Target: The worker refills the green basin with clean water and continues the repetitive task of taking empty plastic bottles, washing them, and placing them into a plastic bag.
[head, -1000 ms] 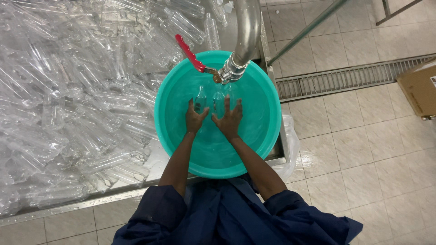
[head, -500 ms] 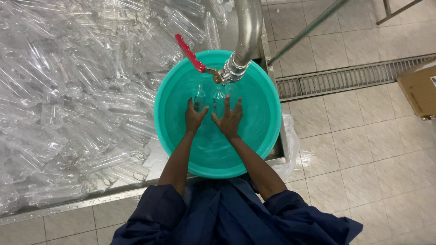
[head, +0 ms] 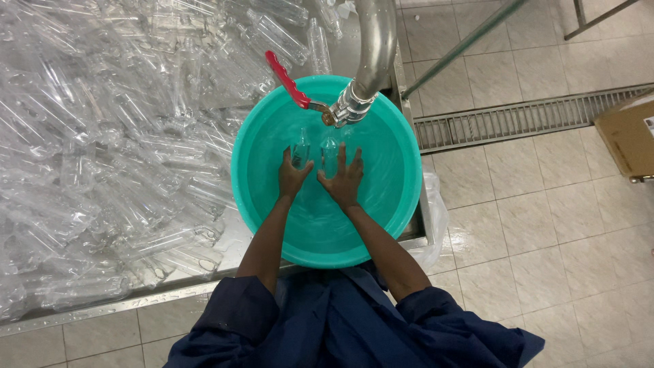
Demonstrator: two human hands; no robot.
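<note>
A teal round basin [head: 395, 197] full of water sits under a steel pipe [head: 371, 48] with a red-handled valve [head: 287, 80]. Both my hands are down in the water. My left hand [head: 293, 177] is wrapped around a clear plastic bottle [head: 300, 146]. Beside it, my right hand [head: 343, 180] lies with fingers spread over a second clear bottle [head: 330, 155], holding it under the water. The two bottles lie side by side, pointing away from me toward the valve.
A large heap of clear plastic bottles [head: 109, 136] covers the steel table to the left. A floor drain grate [head: 518, 119] runs across the tiled floor at right, with a cardboard box [head: 630, 136] at the far right edge.
Both hands and the two bottles have stayed nearly in place in the basin; only slight shifts of the fingers show.
</note>
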